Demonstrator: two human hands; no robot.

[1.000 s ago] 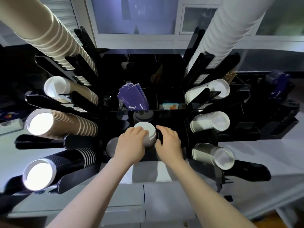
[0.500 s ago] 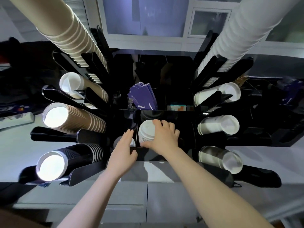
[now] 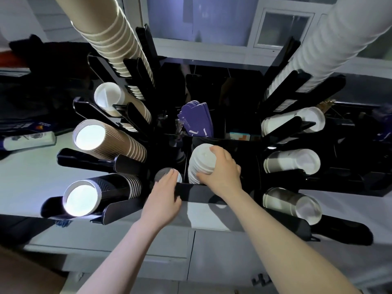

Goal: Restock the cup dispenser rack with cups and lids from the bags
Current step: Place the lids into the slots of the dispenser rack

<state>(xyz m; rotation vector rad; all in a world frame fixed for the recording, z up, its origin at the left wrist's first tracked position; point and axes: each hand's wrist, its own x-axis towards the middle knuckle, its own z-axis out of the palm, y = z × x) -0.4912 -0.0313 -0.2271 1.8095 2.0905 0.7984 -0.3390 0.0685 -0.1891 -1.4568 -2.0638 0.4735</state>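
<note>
The rack stood on the counter — cup stacks fanned out along its left and right sides. A stack of lids sat in its middle front slot, sleeves behind it — another lid just left.

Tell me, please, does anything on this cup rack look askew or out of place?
Nothing looks spilled or damaged. The white lid stack leans in its centre slot, but the right hand grips it. The left hand rests on the rack's front edge.
</note>
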